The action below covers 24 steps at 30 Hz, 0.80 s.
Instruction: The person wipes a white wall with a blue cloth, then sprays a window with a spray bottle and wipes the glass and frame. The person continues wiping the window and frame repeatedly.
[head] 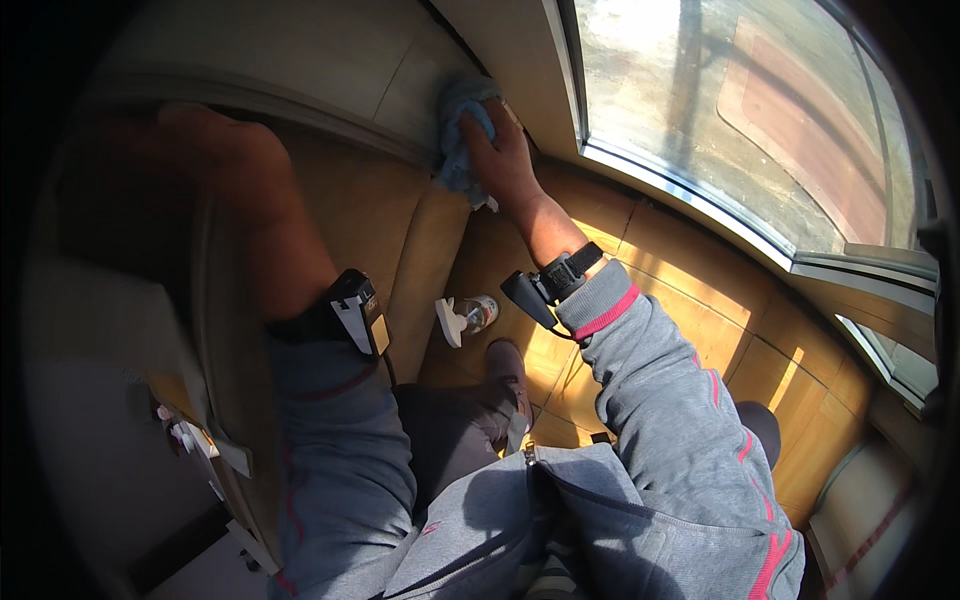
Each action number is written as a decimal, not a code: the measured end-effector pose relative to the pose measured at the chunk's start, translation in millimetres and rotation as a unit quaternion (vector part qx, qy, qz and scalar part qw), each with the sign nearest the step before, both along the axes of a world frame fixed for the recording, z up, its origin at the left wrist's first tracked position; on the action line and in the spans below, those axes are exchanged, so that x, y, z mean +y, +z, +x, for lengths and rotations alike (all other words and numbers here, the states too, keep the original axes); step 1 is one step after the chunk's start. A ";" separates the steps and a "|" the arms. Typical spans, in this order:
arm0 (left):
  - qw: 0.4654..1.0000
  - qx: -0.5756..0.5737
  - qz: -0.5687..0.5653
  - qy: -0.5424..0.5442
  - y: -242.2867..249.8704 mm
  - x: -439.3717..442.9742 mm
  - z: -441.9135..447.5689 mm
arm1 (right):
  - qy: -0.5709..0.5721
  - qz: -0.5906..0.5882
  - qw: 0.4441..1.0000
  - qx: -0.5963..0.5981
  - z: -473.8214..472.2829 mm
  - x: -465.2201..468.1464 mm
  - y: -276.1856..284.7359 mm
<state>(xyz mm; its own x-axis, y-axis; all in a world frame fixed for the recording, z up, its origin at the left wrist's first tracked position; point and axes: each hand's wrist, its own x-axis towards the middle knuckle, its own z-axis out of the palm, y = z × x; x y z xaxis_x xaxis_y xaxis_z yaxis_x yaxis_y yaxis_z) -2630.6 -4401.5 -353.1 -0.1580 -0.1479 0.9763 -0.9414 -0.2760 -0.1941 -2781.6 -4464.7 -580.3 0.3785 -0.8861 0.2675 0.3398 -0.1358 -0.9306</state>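
Observation:
My right hand point(502, 142) grips a bunched blue cloth point(459, 161). It presses the cloth at the end of a pale panelled surface point(330, 49), close to the window frame. Over to the left, my left hand point(199, 135) is bent at the wrist beside the rim of that surface. Shadow and blur hide its fingers, so I cannot tell whether they hold anything. A clear spray bottle with a white trigger head point(451, 322) is below, near my shoe point(508, 367).
At the right is a large window pane point(750, 112) with a pale frame point(690, 199). Sunlit wood-toned floor tiles point(675, 292) run beneath it. Brown furniture panels point(352, 202) stand under my arms. Papers and small items point(187, 431) are at the lower left.

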 end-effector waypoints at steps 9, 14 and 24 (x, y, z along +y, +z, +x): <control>0.984 -0.176 0.027 0.000 -20.8 -24.1 11.5 | 0.066 0.127 0.985 0.099 -8.4 24.5 -37.4; 0.989 0.111 0.055 -0.086 -29.0 -10.8 -11.1 | 0.039 0.074 0.996 0.025 -2.2 45.0 -40.5; 0.985 0.163 0.052 -0.022 -51.2 -9.7 -26.5 | 0.016 0.308 0.946 0.103 5.3 29.3 -197.8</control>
